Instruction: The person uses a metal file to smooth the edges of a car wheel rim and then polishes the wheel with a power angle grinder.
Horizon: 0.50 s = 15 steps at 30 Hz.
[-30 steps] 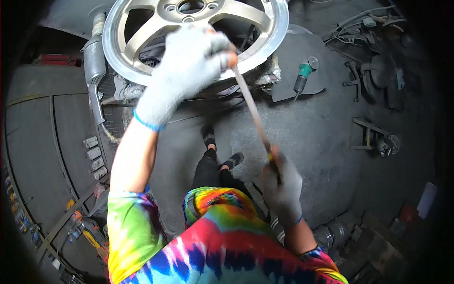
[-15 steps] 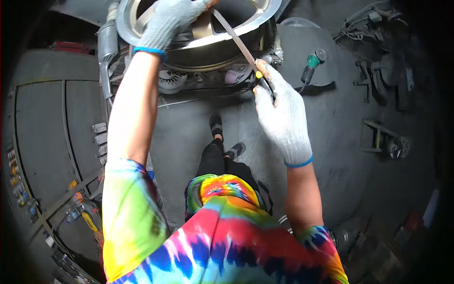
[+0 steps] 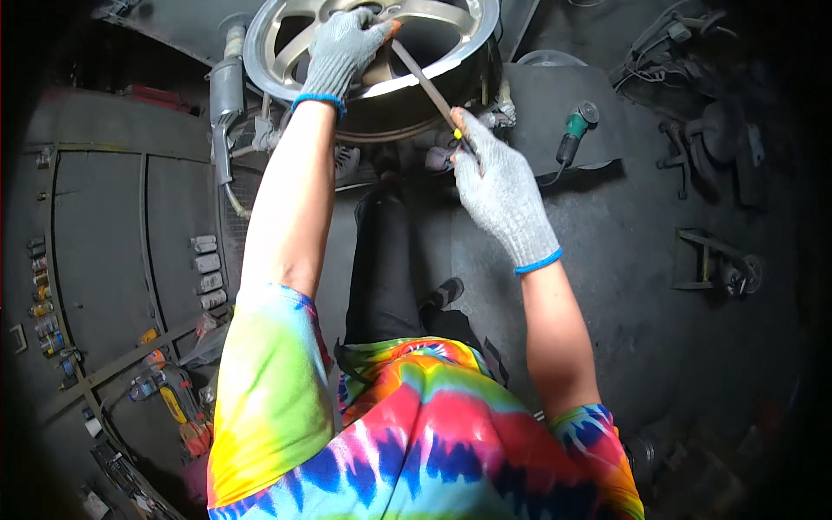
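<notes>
1. The left hand [image 3: 343, 54], in a gray glove with a blue cuff, lies over the wheel [image 3: 433, 12] with its fingers bent; whether they pinch anything cannot be told.
2. The right hand [image 3: 503, 178], gloved likewise, grips the handle of a long flat tool [image 3: 425, 83] at the wheel's near side.
3. That tool slants across the near edge of the wheel's rim, its far end just beside the left fingertips.
4. What carries the wheel is mostly hidden.
5. A green-and-black power tool [image 3: 574, 139] rests near the lower right corner of a gray sheet [image 3: 536, 100].
6. A silver cylinder [image 3: 227, 91] stands left of the wheel.
</notes>
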Available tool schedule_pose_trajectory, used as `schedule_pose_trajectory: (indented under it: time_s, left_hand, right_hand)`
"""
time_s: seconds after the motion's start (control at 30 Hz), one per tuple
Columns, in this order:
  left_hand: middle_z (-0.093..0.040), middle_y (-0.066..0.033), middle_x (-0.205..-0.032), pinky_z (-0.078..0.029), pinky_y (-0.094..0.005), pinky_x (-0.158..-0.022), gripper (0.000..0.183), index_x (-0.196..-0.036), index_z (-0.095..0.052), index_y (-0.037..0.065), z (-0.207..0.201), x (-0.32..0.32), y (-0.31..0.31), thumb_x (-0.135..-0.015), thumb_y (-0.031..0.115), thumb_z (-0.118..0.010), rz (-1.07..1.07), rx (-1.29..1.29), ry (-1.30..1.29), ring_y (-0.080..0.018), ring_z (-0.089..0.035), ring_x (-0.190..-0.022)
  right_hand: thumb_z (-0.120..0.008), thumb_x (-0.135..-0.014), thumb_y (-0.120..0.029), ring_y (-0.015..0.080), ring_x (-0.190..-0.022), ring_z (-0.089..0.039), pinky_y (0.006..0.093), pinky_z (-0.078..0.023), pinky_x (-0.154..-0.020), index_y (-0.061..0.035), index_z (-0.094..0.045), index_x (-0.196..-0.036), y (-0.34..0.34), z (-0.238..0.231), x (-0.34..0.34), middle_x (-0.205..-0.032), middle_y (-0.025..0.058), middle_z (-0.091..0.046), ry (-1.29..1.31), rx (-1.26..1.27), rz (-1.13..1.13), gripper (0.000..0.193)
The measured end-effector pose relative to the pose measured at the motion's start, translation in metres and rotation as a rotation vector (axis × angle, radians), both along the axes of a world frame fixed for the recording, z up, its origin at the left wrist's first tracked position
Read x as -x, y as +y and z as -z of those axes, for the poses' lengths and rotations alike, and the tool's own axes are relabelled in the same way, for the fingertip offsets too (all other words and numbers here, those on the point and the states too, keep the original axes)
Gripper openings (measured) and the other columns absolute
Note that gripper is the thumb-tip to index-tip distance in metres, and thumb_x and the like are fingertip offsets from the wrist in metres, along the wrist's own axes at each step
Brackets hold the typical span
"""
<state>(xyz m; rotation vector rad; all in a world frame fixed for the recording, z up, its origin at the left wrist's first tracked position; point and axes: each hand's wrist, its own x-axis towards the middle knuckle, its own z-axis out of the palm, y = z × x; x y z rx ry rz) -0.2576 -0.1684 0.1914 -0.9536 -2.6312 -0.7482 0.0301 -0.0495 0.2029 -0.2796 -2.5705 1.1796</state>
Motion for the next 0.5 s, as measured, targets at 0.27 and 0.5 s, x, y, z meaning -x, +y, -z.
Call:
schedule_pose_trajectory:
  time_s: [0.27,0.5]
  left_hand:
    - [-0.058,-0.0104,-0.057,-0.046,-0.0400,-0.057,0.054,-0.077,-0.069,0.003,0.001,0.003,0.008,-0.090,0.056,-0.068,0.023,0.047,-0.009,-0.0240,-0.063,-0.057]
    - [-0.068,-0.0191,-0.085,-0.050,-0.0489,-0.076,0.054,-0.082,-0.073,0.007,-0.008,-0.001,0.008,-0.083,0.061,-0.069,-0.001,0.013,-0.092,-0.0361,-0.068,-0.085]
  right_hand:
    - [-0.060,-0.095,-0.012,0.0405,-0.095,-0.067,0.0495,-0.054,-0.082,-0.0033,-0.051,-0.143,0.000,-0.003,-0.006,-0.108,0.0250,-0.069,0.008,-0.071,0.011,0.050]
    - [-0.061,-0.099,-0.018,0.0394,-0.092,-0.068,0.0479,-0.055,-0.080,-0.0057,-0.055,-0.140,-0.008,-0.008,0.001,-0.107,0.0217,-0.070,0.004,-0.014,0.096,0.044]
